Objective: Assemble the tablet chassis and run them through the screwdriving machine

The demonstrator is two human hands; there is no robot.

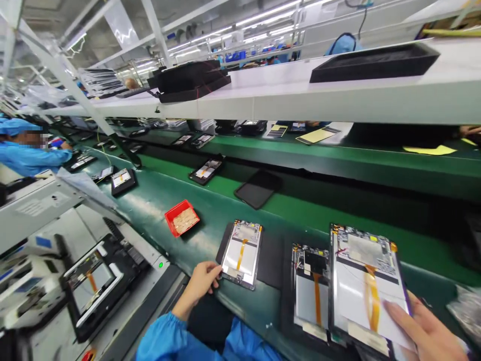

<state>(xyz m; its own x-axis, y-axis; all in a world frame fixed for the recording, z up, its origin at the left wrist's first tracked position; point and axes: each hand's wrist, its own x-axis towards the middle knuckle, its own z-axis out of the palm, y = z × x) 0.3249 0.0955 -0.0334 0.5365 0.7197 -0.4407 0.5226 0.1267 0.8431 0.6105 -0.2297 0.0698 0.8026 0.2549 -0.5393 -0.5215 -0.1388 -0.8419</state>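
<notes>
At the near side of a green desk (150,208), the head view shows the left hand (203,282) with thumb and fingers drawn together at the lower left corner of the left tablet (251,259), which lies opened over a black mat (271,260). The right hand (426,323) pinches the right tablet (351,288) by its side, thumb on the white face, fingers behind. This tablet overlaps the middle tablet (306,298) in view; whether they touch, I cannot tell. Its orange ribbon (373,306) bows up beside the thumb, so a slide of the thumb could snag or crease it. A loose side grip could let the tablet tip, and its lower edge could scrape the neighbour's bare parts. Farther off, a red tray (170,225) of pale pieces (185,220) sits on the desk, and a bright green belt (300,215) runs beyond. A machine (33,210) stands at left, near a co-worker (30,153) in blue. Above, a white shelf (270,93) bears black trays (372,65) under strip lights (268,17); the far room is blurred.
</notes>
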